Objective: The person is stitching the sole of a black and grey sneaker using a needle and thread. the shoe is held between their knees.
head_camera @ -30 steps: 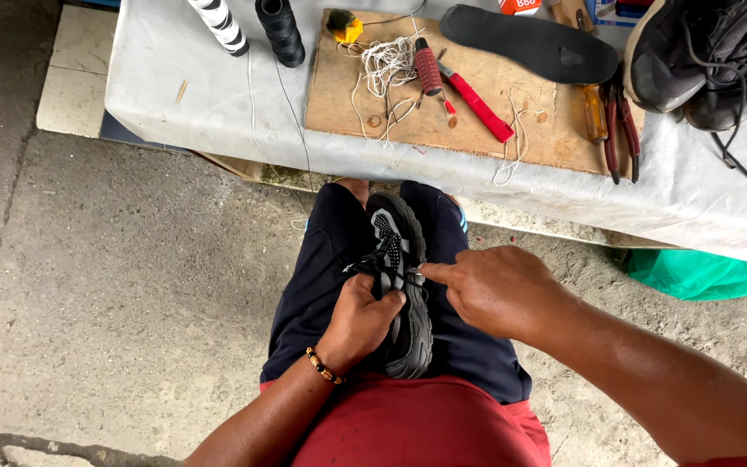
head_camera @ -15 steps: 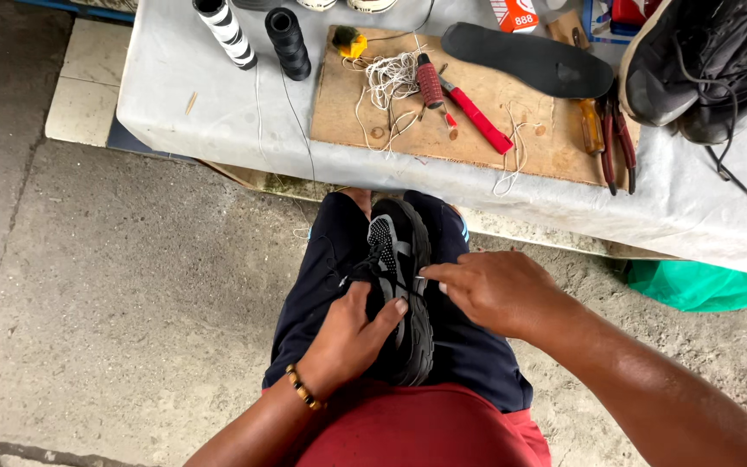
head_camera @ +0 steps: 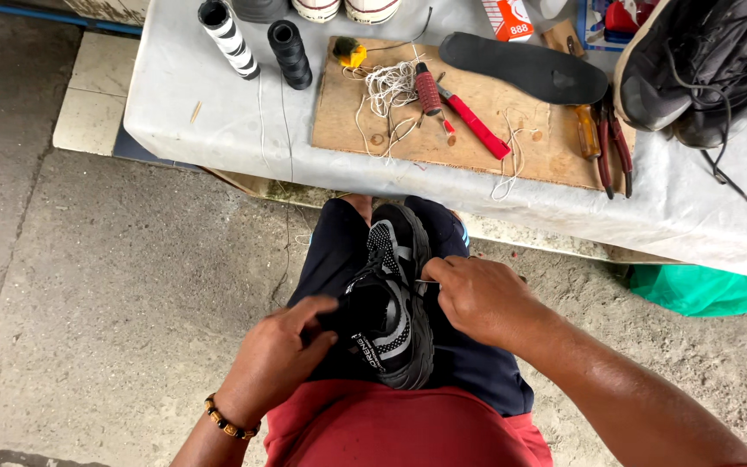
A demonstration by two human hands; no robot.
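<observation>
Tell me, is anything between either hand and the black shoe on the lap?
Nothing visible. The left hand grips the black shoe at its heel side, and the right hand touches its upper edge directly.

Black sneaker (head_camera: pixel 393 294): mesh upper with white-dotted knit panels and grey straps, thick black sole. Lies lengthwise on the person's lap, toe pointing away toward the table's near edge, heel at the red shirt. Upper faces up, tilted slightly left. A thin pale thread or needle touches its right side near the lacing.
</observation>
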